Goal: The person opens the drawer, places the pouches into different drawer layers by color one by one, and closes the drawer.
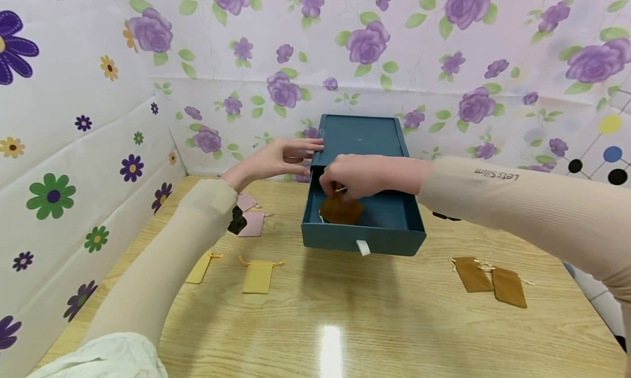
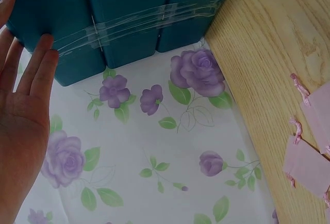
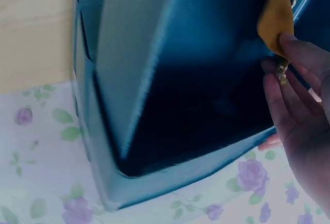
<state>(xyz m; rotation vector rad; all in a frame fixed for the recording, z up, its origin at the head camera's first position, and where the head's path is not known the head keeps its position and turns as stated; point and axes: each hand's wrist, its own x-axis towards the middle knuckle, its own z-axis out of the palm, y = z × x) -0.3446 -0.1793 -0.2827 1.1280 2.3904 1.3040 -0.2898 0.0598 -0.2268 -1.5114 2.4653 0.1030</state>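
A blue drawer unit (image 1: 362, 139) stands at the back of the table, its top drawer (image 1: 365, 239) pulled out toward me. Inside that drawer my right hand (image 1: 352, 175) pinches a brown drawstring pouch (image 1: 341, 209) near its cord end. The right wrist view shows the pouch (image 3: 277, 20) between thumb and fingers, above the drawer floor. My left hand (image 1: 283, 156) touches the unit's left side with straight fingers. In the left wrist view, the fingertips (image 2: 45, 41) lie against the blue wall (image 2: 126, 20), which has clear tape across it.
Two pink pouches (image 1: 252, 224) lie left of the unit, with two yellow pouches (image 1: 258, 276) nearer me. Two more brown pouches (image 1: 509, 286) lie at the right. A white pull tab (image 1: 363, 247) hangs on the drawer front. Flowered cloth (image 1: 281, 55) covers the walls behind.
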